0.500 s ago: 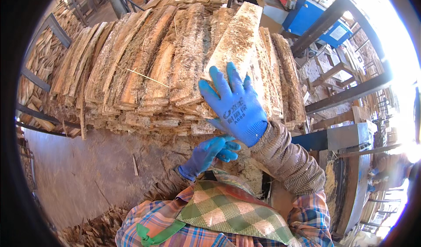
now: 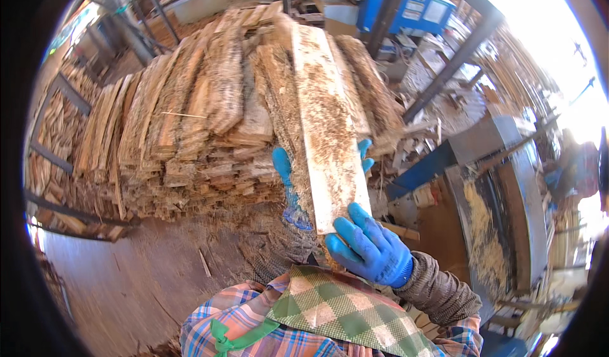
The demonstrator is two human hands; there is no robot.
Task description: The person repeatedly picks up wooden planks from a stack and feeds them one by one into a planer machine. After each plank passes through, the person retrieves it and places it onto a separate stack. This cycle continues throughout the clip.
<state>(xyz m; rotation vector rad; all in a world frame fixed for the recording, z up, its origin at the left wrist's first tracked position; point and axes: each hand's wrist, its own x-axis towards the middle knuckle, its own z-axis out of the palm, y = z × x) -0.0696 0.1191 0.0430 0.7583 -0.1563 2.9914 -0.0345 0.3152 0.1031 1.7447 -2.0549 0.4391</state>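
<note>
My left hand (image 2: 290, 195) clasps the boards (image 2: 330, 116) above it by both edges; my right hand (image 2: 371, 246) rests on their near end, whether clamped I cannot tell. Level hands should steady the far ends.

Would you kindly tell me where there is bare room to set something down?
The broad bare patch is the brown floor, bordered by the board stack ahead and the plaid clothing to the right; a splinter lies there. The pale board is crowded: the left hand shows on both sides, the right hand rests on its near end.
</note>
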